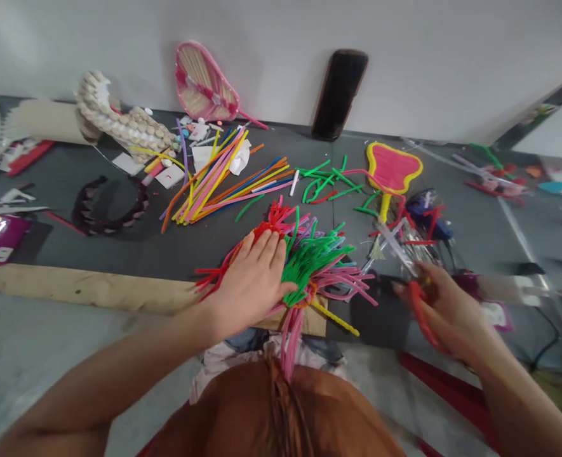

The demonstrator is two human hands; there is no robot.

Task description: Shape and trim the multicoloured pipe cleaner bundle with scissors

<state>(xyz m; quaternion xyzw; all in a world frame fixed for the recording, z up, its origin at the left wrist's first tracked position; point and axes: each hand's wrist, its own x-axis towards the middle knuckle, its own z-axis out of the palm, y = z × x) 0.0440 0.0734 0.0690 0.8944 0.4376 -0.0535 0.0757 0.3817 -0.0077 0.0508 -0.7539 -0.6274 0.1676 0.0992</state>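
Note:
My left hand (256, 273) lies flat on a thick bundle of pipe cleaners (312, 257) in green, red, pink and purple at the table's near edge. Its fingers are stretched out and pressed on the red and green part. A twisted yellow stem (335, 318) sticks out of the bundle to the lower right, and pink strands hang over the edge. To the right, my right hand (445, 304) is closed around red-handled scissors (421, 317), blurred by motion. Their blades point up and left, apart from the bundle, near a pink paddle shape with yellow edging (395, 168).
Loose pipe cleaners (218, 184) lie behind the bundle, with short green pieces (328, 181) beside them. A phone (340, 95) and a pink fan (204, 82) lean on the wall. A dark headband (112, 206) sits left; a glue gun (500, 285) appears at right.

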